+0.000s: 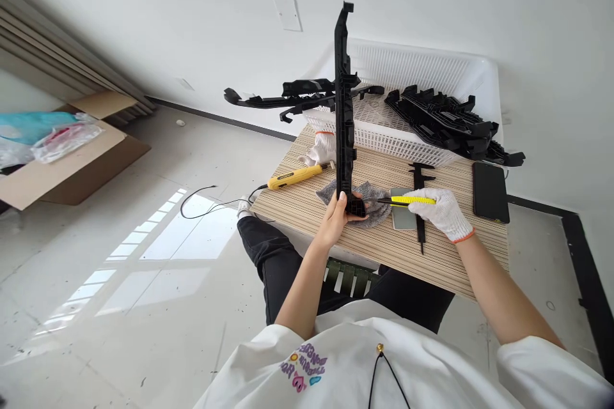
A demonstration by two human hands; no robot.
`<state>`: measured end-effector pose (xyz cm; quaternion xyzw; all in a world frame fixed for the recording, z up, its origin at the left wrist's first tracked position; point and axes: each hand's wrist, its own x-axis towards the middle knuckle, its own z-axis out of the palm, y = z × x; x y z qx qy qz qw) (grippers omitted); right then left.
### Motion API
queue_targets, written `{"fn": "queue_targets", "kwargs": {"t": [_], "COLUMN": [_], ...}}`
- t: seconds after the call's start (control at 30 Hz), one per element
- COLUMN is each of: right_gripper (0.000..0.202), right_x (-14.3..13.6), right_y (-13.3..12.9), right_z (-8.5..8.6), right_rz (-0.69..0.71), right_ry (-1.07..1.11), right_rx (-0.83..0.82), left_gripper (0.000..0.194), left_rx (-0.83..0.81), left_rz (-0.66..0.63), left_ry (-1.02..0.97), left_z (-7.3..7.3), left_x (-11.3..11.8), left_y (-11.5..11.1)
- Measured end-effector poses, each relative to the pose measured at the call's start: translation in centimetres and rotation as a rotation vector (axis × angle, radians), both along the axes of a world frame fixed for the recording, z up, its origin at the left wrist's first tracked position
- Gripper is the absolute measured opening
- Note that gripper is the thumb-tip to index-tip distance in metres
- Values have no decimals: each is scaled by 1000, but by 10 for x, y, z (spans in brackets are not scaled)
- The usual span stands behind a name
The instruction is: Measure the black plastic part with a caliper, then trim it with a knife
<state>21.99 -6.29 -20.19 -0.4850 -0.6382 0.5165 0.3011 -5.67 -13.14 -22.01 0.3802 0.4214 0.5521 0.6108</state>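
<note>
In the head view, my bare left hand (334, 218) grips the lower end of a long black plastic bracket (343, 115), which stands nearly upright above the table. My right hand (446, 212), in a white knitted glove, is closed around a yellow-and-black utility knife (413, 200). The knife points left at the foot of the bracket; whether its tip touches is too small to tell. Under them lies a crumpled grey cloth (377, 217). A black caliper (419, 230) and a grey-green flat block (403, 220) lie beneath the knife and beside the right hand.
Behind stands a white plastic basket (374, 139) with several black brackets (446, 118), some jutting over its rim. A yellow corded tool (295, 177), a white glove (322, 149) and a black phone (490, 192) lie on the striped table (451, 268). An open cardboard box (96, 166) sits left.
</note>
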Motion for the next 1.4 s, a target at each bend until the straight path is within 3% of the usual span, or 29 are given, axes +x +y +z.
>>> {"fn": "queue_targets", "kwargs": {"t": [0.17,0.47,0.87,0.97,1.17,1.4], "right_gripper": [41,44,40,39,39,42], "right_x": [-1,0,1,2,0,4], "right_y": [-3,0,5,6,6,7], "right_z": [3,4,3,6,12,2], "right_rz": [25,64,21,89,103,103], "right_ry": [0,3,64,27,-48,-33], "right_rx": [-55,-193,-236,-256,-234,-229], "left_gripper": [66,53,49,47,62,61], "left_rx": [-24,-21,4,-8,-52,-47], "left_rz": [-17,-12,-27,-37,-20,-14], "left_ry": [-24,77,152,127,71,41], "left_z": [1,3,7,7,2,1], "left_x": [0,1,1,1,1,-1], "left_y": [0,-1,-2,-2,-1,-1]}}
